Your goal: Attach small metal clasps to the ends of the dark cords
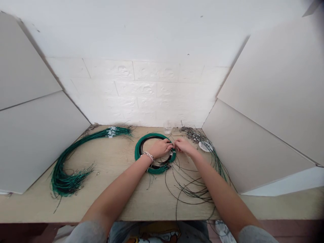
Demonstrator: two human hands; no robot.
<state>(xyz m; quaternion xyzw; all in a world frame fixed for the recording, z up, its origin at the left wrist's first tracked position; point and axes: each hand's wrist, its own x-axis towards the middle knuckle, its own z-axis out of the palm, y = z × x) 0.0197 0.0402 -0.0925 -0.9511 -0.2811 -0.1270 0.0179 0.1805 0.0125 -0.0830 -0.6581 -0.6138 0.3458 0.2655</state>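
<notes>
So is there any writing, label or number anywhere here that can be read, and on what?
None can be read.
The white tags on the long green cord bundle: too small and blurred to tell whether they carry print.
The white disc by the right hand: no legible mark.
The printed cloth at the bottom edge: a picture only, no letters made out.
The left hand and green coil bear no text.

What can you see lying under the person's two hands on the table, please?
Under the left hand and right hand lies a coiled green cord ring with black cords inside. What the fingertips pinch is too small to tell.
</notes>
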